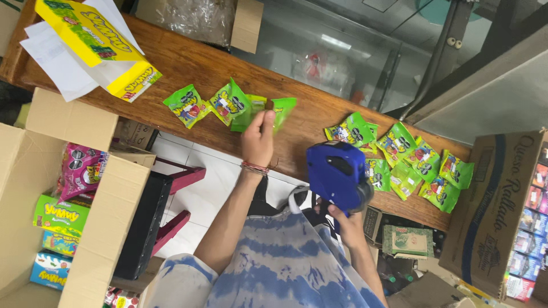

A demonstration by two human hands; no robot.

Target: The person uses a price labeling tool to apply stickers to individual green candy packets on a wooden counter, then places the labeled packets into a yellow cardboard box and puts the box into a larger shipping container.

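Observation:
My left hand (258, 140) reaches up to the wooden counter (188, 63) and pinches a small green candy packet (283, 109) at its edge. Beside it lie more green packets (229, 102), and one (186, 105) sits further left. My right hand (346, 223) grips the handle of a blue price-label gun (337, 175), held just below the counter's near edge. A second cluster of several green packets (412, 161) lies on the counter to the right of the gun.
An open yellow carton (94, 37) rests on white papers at the counter's left end. A big open cardboard box (85, 217) at left holds colourful candy boxes. Another cardboard box (491, 211) stands at right. A dark stool with red legs (162, 208) stands below, and a glass case (342, 51) lies behind the counter.

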